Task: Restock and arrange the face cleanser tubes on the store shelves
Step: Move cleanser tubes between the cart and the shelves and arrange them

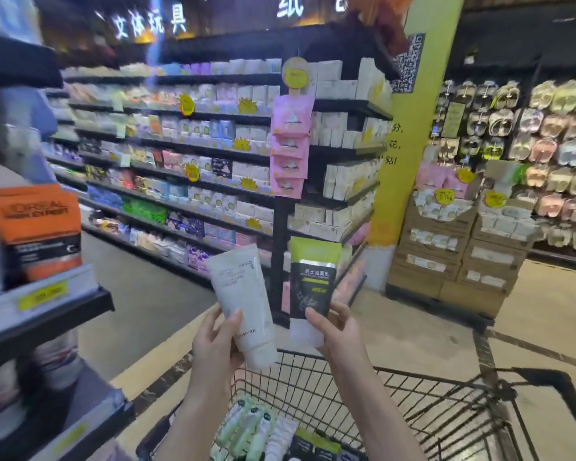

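Holding two light, squeezable tubes above the cart (446, 394), we pinch the white tube (241, 301) low in our left hand (213, 341) and the black-green tube (311, 281) in our right hand (336, 327); firmer cap ends seem the safest grip, shelf (47, 314) beyond.

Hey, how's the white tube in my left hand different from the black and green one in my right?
The white tube is plain and pale with faint print; the black and green tube carries bold lettering. The white tube leans left; the black and green tube stands nearly upright. Both are held cap end down, above the cart.
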A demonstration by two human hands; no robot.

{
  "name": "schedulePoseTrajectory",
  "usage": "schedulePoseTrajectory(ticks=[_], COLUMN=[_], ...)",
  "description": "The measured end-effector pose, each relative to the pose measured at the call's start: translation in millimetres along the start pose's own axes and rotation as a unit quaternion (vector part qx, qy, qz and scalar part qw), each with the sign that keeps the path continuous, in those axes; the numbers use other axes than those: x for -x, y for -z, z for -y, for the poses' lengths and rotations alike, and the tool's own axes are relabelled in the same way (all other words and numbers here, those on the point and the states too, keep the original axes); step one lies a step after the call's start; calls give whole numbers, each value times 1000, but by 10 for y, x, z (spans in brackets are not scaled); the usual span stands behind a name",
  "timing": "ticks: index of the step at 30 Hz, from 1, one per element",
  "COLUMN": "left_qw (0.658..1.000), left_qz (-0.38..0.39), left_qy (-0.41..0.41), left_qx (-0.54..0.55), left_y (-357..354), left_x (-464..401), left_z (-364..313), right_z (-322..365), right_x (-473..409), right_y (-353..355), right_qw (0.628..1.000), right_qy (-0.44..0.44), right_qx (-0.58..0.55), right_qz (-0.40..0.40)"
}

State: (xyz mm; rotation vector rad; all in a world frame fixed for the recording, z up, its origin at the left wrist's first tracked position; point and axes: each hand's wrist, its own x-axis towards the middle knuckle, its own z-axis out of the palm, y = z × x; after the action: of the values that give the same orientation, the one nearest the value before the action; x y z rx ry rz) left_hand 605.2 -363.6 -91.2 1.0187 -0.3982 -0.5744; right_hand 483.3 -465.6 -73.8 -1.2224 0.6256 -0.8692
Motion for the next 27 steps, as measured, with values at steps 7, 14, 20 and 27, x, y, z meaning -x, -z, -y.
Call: schedulePoseTrajectory(ticks=[7,14,20,27], left_qw=[994,974,944,912], left_qz=[-85,-185,-278,-364], left_qy=[-62,-132,-171,-177], left_qx=[3,-23,-40,-57], left_y=[166,567,1027,1651], left_x=[515,1033,1555,2126], left_z=[-220,-495,-763,-912], right_z=[83,-53,-304,-696], right_x=[270,567,880,1341], right_y=[-115,-519,-1037,-1562], right_qw=[995,981,959,929], right_qy=[6,-14,-44,-93], right_qx=[3,1,15,38], right_qz=[96,195,280,357])
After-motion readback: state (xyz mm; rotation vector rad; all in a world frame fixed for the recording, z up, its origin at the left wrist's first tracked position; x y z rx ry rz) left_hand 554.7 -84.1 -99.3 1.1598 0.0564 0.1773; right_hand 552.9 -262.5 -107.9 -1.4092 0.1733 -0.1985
